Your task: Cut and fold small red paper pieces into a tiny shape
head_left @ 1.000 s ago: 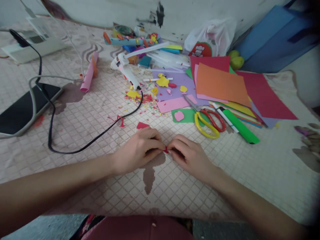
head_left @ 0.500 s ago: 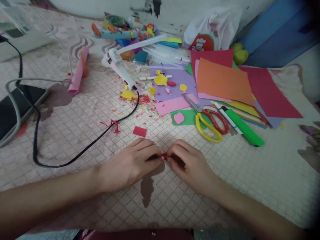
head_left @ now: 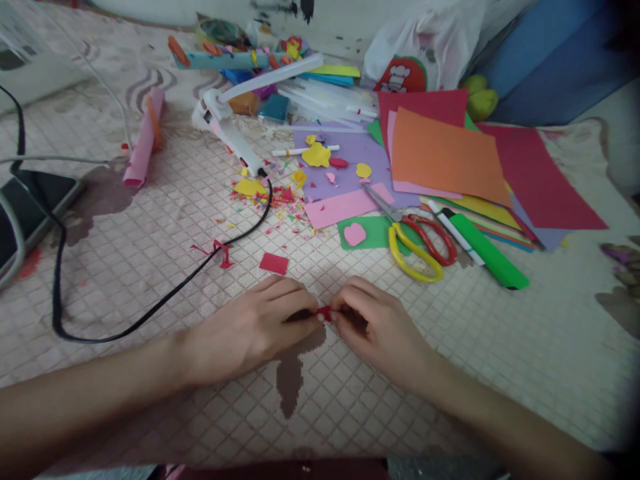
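My left hand [head_left: 253,327] and my right hand [head_left: 377,328] meet fingertip to fingertip low in the middle of the quilted cloth. Between them they pinch a tiny red paper piece [head_left: 325,313], mostly hidden by the fingers. A small red paper rectangle [head_left: 274,263] lies just beyond my left hand. Farther right lie scissors with yellow and red handles [head_left: 417,243] and a green marker [head_left: 487,251].
A white glue gun [head_left: 227,130] with a black cord [head_left: 150,307] lies at the back middle. Coloured paper sheets [head_left: 445,157] are stacked at the right, with scraps [head_left: 280,197] scattered nearby. A phone [head_left: 27,207] sits at the left edge and a pink paper roll [head_left: 143,140] behind it.
Both hands stay pinched on the red piece and have barely shifted. The view has tilted and turned a little, so the table's things sit lower and farther left than before.
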Demonstrator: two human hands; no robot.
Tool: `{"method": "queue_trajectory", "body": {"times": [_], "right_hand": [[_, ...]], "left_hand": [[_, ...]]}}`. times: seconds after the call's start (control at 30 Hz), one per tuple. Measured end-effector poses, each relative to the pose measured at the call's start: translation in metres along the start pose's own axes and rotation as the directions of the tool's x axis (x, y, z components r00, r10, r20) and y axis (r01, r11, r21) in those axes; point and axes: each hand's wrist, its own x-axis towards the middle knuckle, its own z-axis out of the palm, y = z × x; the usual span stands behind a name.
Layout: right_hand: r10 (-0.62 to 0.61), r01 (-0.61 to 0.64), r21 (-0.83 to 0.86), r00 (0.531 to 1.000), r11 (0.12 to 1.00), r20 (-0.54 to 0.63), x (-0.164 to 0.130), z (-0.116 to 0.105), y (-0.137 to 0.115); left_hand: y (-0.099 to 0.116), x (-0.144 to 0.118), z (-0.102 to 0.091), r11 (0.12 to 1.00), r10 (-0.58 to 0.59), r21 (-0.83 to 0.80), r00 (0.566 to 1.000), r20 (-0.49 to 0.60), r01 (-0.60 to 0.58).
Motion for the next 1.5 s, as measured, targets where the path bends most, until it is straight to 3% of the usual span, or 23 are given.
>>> {"method": "queue_trajectory", "body": {"times": [0.37,0.63,0.9,1.5], "right_hand": [[0.015,-0.015,0.000,0.999,1.000,-0.031,0.0010,0.0020,-0.0004],[0.012,-0.013,-0.012,0.999,1.000,-0.046,0.0009,0.0035,0.0017],[0.021,-0.022,-0.030,0.999,0.999,-0.045,0.0017,0.0029,0.0004],[0.025,-0.031,-0.080,0.997,0.996,-0.076,0.0016,0.0056,-0.0023]], "left_hand": [[-0.0004,0.0025,-0.0085,1.000,0.020,0.001,0.995,0.098,-0.020],[-0.0031,0.0009,-0.0043,0.999,0.005,-0.036,1.000,0.029,-0.004],[-0.0034,0.0011,-0.0072,0.998,0.046,0.039,0.994,0.101,-0.050],[0.0015,0.0018,-0.0072,0.982,0.082,0.163,0.992,0.095,-0.097]]}}
